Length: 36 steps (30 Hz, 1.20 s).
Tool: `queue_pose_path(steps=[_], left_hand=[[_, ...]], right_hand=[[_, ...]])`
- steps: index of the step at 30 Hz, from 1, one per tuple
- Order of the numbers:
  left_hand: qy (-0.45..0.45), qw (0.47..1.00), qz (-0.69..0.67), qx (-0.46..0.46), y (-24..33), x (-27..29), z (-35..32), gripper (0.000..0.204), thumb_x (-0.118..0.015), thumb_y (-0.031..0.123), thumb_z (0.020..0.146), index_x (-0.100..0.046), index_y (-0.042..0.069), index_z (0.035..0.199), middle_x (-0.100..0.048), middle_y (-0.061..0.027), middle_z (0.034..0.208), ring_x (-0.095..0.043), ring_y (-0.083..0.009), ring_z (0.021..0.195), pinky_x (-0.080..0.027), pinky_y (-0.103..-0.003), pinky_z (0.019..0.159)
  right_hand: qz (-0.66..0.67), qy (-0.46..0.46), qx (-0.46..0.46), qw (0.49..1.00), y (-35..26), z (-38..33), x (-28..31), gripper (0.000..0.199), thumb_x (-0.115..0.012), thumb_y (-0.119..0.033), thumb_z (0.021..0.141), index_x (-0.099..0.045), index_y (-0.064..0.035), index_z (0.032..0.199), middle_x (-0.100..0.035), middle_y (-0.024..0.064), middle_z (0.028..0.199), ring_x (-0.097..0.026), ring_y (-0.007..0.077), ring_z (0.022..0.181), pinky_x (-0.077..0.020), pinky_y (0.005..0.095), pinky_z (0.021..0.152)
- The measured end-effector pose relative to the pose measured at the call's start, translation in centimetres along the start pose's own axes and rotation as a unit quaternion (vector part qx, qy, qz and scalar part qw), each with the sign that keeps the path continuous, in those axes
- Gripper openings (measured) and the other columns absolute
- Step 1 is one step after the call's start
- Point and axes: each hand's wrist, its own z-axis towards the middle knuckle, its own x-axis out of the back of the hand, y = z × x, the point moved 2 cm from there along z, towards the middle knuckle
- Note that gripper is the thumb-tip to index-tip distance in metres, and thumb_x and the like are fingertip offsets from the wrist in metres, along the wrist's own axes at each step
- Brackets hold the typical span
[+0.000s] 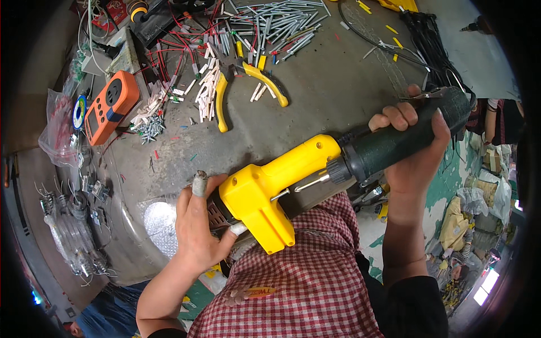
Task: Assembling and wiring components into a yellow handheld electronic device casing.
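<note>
My left hand [197, 225], with tape on two fingertips, grips a yellow power tool [253, 191] by its dark vented end. The tool's handle slants up to the right, and a dark cord leaves its end. In my right hand [414, 146] is a dark green electric screwdriver [389, 153], its body level with the tool handle. The screwdriver's bit [311, 183] points left at a silver screw [280, 195] sticking out of the yellow housing. A small gap shows between bit and screw.
Yellow-handled pliers [221, 104] lie on the grey bench [315, 112] among white connectors. Beyond are a pile of long screws [276, 28] and red wires [169, 53]. An orange meter [112, 107] sits at left, heating elements [73, 231] nearer. Black cables [428, 45] lie far right.
</note>
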Motion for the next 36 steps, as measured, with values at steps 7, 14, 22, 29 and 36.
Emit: queue_pose_path(steps=[7, 14, 22, 29, 36], left_hand=[[0.013, 1.000, -0.004, -0.010, 0.1, -0.1, 0.0, 0.083, -0.074, 0.014, 0.063, -0.035, -0.001, 0.134, -0.055, -0.0142, 0.118, -0.048, -0.0341, 0.091, -0.042, -0.040, 0.082], [0.001, 1.000, -0.012, -0.022, -0.1, -0.2, -0.3, 0.093, -0.073, 0.004, 0.053, -0.031, -0.004, 0.136, -0.050, -0.0185, 0.119, -0.046, -0.0403, 0.098, -0.037, -0.048, 0.091], [0.019, 0.997, -0.039, -0.070, -0.4, -0.4, -0.2, 0.096, -0.069, 0.001, 0.049, -0.031, -0.006, 0.137, -0.046, -0.0219, 0.109, -0.045, -0.0415, 0.098, -0.037, -0.052, 0.090], [0.018, 0.996, -0.083, -0.011, -0.3, 0.3, 0.3, 0.094, -0.070, 0.001, 0.048, -0.034, -0.006, 0.135, -0.049, -0.0193, 0.103, -0.047, -0.0366, 0.091, -0.040, -0.046, 0.081], [0.014, 0.997, -0.078, -0.011, -0.1, 0.6, 0.8, 0.080, -0.067, 0.001, 0.052, -0.044, -0.005, 0.129, -0.050, -0.0168, 0.099, -0.047, -0.0346, 0.088, -0.040, -0.042, 0.077]], right_hand=[[0.016, -0.004, -0.010, 1.000, 1.0, -0.1, -0.2, 0.041, -0.051, -0.033, 0.088, -0.047, -0.0068, 0.120, -0.050, 0.0029, 0.079, -0.050, 0.0175, 0.079, -0.0376, 0.0373, 0.083], [0.041, -0.035, 0.017, 0.998, 3.6, -0.6, -0.4, 0.041, -0.051, -0.035, 0.087, -0.048, -0.0088, 0.118, -0.049, 0.0004, 0.077, -0.048, 0.0146, 0.076, -0.0350, 0.0363, 0.086], [0.035, -0.001, 0.069, 0.997, 4.1, -1.1, 0.2, 0.039, -0.055, -0.032, 0.085, -0.047, -0.0093, 0.115, -0.047, -0.0027, 0.074, -0.047, 0.0101, 0.070, -0.0303, 0.0366, 0.098], [0.078, -0.050, 0.037, 0.995, 4.6, -0.1, 2.0, 0.040, -0.055, -0.029, 0.086, -0.046, -0.0065, 0.117, -0.048, -0.0023, 0.076, -0.047, 0.0116, 0.070, -0.0206, 0.0423, 0.111], [0.048, -0.014, 0.040, 0.998, 4.2, -0.4, 2.0, 0.040, -0.056, -0.028, 0.085, -0.046, -0.0061, 0.117, -0.045, -0.0034, 0.074, -0.047, 0.0103, 0.069, -0.0170, 0.0450, 0.115]])
